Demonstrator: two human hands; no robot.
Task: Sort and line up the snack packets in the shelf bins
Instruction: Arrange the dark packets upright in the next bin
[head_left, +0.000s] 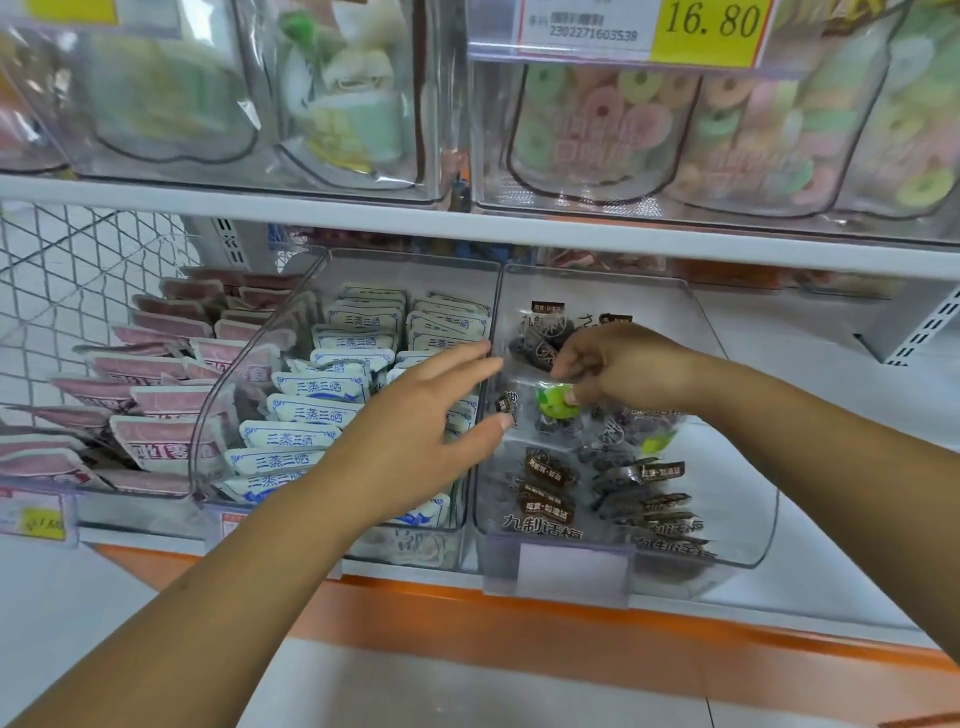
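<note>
I'm working at the clear bin on the right (753, 525), in the middle right of the frame, where the dark plum packets (550, 486) lie in a loose heap instead of a row. My right hand (618, 366) is down inside it with the fingers curled, and I pinch a clear packet with a green spot (557, 404) at its top edge. I think that one is the odd one out among the brown labels, so I hold it by the edge to lift it clear without dragging the others along. A second green-marked packet (657, 441) shows lower right in the same heap. My left hand (431, 410) is open with the fingers straight and spread, holding nothing. It hovers at the wall between this bin and the middle bin (218, 415), its fingertips over the divider and the thumb pointing towards the plum heap. I keep it there so it can steady the pile or take the packet; whether it touches the plastic I cannot tell. The two hands are near each other but apart. The white-and-blue packets (322, 410) in the middle bin stand on edge in tidy rows, and the pink packets (156, 402) at the left of the frame overlap in a similar way. Judging by that, the right bin is the one left to do.
</note>
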